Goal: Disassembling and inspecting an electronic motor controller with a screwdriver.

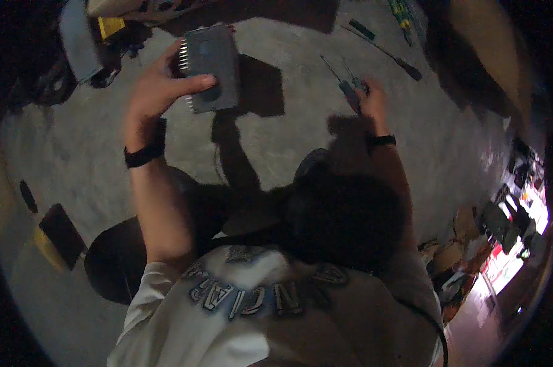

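My left hand (157, 85) grips a dark grey box-shaped device (218, 64) above the floor. Its thumb lies across the broad face, and a row of shiny metal teeth or pins runs along the device's left edge. Farther right, my right hand (373, 101) is closed about the dark handles of two thin-shafted tools that look like screwdrivers (348, 92). Their slender shafts point away and to the left. Whether both handles are inside the fingers is hard to see.
On the concrete floor (252, 144), a long-shafted screwdriver (405, 66) lies beyond my right hand, near a small green strip (361, 29). A green and yellow tool (401, 18) is farther off. Dark clutter and a yellow block (111, 27) stand far left; mixed items (466, 244) pile up at right.
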Action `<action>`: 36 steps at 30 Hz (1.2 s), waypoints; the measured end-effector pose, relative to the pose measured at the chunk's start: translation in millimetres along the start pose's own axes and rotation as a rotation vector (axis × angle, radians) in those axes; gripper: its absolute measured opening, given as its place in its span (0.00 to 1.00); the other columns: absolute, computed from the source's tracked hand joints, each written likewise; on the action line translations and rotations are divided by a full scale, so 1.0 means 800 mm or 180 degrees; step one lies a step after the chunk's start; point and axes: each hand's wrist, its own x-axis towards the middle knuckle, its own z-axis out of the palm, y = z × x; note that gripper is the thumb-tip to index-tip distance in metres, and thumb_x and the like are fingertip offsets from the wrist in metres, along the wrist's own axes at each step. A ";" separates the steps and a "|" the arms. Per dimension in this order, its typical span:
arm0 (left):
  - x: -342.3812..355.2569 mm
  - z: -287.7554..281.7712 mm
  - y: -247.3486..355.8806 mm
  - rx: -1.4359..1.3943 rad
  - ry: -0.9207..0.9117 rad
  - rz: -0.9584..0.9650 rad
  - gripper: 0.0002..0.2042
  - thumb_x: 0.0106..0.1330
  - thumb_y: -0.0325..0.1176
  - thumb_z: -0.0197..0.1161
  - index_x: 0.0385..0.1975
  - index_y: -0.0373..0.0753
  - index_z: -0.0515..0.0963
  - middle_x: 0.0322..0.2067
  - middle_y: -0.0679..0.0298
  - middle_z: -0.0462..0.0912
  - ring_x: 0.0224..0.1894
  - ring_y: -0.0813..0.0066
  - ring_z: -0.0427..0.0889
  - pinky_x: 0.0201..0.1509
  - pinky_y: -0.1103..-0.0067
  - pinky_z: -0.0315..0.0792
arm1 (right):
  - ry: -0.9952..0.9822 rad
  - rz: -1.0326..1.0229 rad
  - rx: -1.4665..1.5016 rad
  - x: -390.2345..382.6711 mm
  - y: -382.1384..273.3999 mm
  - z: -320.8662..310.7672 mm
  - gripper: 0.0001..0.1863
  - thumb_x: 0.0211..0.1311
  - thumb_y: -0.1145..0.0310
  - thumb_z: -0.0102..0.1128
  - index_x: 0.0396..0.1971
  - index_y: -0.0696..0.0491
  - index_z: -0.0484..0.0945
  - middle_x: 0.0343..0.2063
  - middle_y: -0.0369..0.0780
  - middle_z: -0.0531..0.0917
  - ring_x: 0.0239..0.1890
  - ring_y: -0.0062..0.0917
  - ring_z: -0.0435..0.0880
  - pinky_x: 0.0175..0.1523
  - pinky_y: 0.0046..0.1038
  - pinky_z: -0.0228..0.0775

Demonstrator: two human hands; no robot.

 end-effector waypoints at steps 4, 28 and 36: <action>-0.004 0.021 0.024 0.0248 0.0119 0.0057 0.58 0.44 0.44 0.87 0.73 0.24 0.59 0.58 0.51 0.80 0.59 0.64 0.80 0.64 0.73 0.73 | -0.0241 -0.0316 -0.0368 0.010 0.018 -0.011 0.18 0.65 0.67 0.66 0.50 0.62 0.80 0.45 0.53 0.84 0.46 0.48 0.83 0.52 0.38 0.75; 0.015 0.024 -0.021 0.0262 -0.0147 0.0569 0.56 0.40 0.53 0.86 0.70 0.32 0.67 0.55 0.49 0.82 0.59 0.60 0.80 0.65 0.73 0.72 | -0.0482 -0.1853 0.0323 -0.014 -0.475 -0.308 0.13 0.57 0.72 0.71 0.41 0.58 0.85 0.38 0.44 0.87 0.43 0.31 0.86 0.50 0.29 0.75; 0.011 0.025 -0.008 -0.0214 -0.0349 0.0462 0.55 0.39 0.48 0.88 0.71 0.34 0.67 0.55 0.51 0.83 0.58 0.61 0.81 0.64 0.73 0.72 | -0.0088 -0.1494 0.0614 -0.019 -0.474 -0.298 0.13 0.57 0.69 0.72 0.42 0.56 0.85 0.32 0.41 0.87 0.37 0.23 0.85 0.45 0.26 0.75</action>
